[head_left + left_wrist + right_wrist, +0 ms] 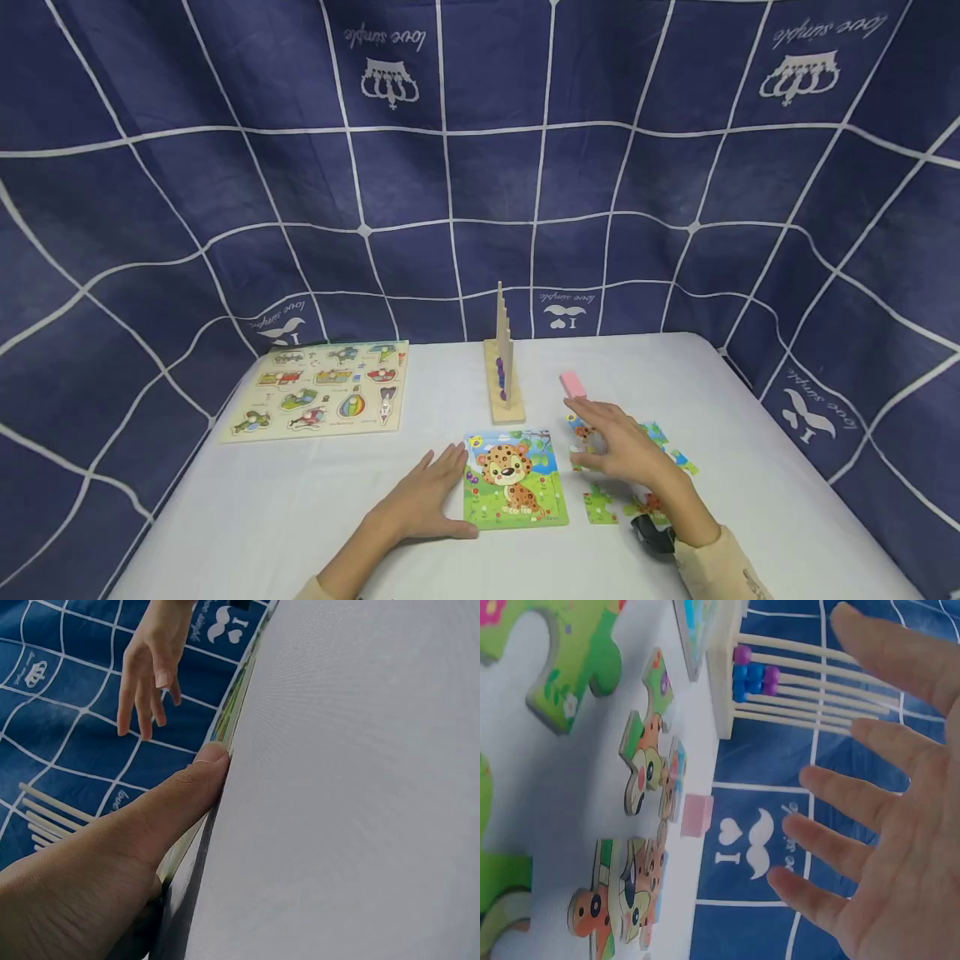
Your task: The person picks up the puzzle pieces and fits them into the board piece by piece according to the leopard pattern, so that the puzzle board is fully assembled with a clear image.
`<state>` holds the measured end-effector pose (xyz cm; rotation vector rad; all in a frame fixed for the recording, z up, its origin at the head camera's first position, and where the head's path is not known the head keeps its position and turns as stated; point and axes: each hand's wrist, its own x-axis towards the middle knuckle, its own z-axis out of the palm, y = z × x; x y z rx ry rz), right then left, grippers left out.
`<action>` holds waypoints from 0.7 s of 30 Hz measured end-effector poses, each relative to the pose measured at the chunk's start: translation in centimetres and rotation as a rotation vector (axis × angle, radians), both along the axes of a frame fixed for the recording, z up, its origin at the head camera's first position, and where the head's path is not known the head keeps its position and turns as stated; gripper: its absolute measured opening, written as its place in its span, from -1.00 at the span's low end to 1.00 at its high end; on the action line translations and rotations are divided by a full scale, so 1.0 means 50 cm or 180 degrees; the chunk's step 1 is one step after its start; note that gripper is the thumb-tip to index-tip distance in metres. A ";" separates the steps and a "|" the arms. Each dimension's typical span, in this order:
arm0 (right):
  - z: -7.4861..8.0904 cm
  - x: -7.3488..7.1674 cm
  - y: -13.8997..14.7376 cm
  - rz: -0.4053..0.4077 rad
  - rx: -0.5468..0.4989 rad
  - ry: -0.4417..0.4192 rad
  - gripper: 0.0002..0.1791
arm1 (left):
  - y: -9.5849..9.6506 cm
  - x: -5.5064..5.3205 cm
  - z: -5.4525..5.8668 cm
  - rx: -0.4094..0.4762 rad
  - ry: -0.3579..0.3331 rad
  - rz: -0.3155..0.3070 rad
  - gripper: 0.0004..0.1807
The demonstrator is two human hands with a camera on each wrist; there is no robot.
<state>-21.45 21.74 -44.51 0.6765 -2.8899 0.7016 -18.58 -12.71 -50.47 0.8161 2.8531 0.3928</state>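
Observation:
A square picture board [551, 500] with a cartoon leopard lies flat on the white table. At its left side, my left hand [423, 500] rests with fingers extended; in the left wrist view the thumb [187, 791] touches the board's edge. Loose jigsaw pieces [600, 507] with green grass and leopard parts lie to the right of the board. Over them hovers my right hand [618, 446], fingers spread and holding nothing, as the right wrist view also shows. It partly covers several pieces [649, 761] in the head view.
Behind the board stands a wooden bead rack [517, 412] with upright rods and purple and blue beads. A pink block [573, 384] lies beyond the right hand. A wooden vehicle puzzle board [330, 421] lies at the back left. A blue checked curtain [480, 175] surrounds the table.

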 end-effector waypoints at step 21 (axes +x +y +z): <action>-0.032 -0.137 0.063 0.0068 -0.0408 -0.1141 -0.30 | -0.004 -0.004 -0.007 0.0048 -0.0047 0.0012 0.37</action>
